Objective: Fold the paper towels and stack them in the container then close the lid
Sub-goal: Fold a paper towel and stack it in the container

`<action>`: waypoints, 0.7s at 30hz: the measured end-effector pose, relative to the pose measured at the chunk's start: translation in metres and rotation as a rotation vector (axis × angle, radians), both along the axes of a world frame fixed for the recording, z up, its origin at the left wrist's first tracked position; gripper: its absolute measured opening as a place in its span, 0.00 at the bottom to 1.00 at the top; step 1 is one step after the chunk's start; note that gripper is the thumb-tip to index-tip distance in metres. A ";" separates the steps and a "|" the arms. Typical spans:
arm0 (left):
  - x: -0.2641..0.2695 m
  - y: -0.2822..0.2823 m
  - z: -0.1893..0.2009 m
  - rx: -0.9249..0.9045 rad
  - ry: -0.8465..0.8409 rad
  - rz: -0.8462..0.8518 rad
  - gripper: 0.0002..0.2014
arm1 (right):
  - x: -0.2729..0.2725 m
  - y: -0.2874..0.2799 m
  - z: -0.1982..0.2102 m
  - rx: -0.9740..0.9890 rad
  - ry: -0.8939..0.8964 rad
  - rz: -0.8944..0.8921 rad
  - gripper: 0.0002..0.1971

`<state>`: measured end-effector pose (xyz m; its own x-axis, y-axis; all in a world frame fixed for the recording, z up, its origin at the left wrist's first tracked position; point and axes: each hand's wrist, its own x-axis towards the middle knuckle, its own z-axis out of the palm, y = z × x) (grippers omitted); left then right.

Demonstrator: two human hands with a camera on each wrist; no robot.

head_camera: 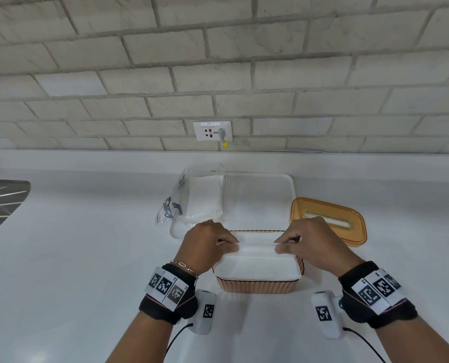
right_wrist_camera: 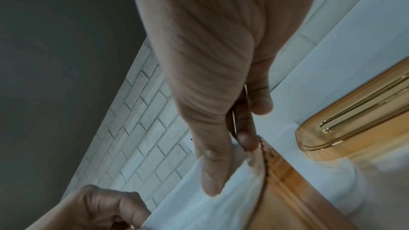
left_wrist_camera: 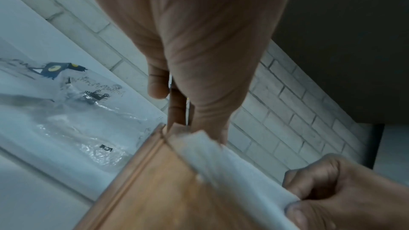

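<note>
Both hands, left hand (head_camera: 207, 244) and right hand (head_camera: 315, 244), pinch a folded white paper towel (head_camera: 257, 265) over the ribbed orange plastic container (head_camera: 257, 286); uneven release could unfold it or snag the rim.
</note>
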<state>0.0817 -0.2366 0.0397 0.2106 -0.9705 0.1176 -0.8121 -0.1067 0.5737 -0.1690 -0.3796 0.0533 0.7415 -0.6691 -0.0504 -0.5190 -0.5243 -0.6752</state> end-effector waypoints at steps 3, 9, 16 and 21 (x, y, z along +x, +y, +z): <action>0.001 0.005 -0.010 -0.116 -0.081 -0.035 0.03 | -0.003 -0.001 -0.004 -0.038 0.007 0.046 0.07; -0.012 0.006 -0.012 -0.207 -0.258 -0.079 0.06 | -0.006 0.001 -0.009 -0.036 -0.037 0.108 0.11; -0.043 -0.009 -0.015 -0.270 -0.285 -0.136 0.08 | -0.006 0.007 -0.014 -0.054 -0.099 0.136 0.11; -0.049 -0.002 -0.025 -0.384 -0.324 -0.119 0.10 | -0.012 0.004 -0.018 -0.087 -0.115 0.108 0.10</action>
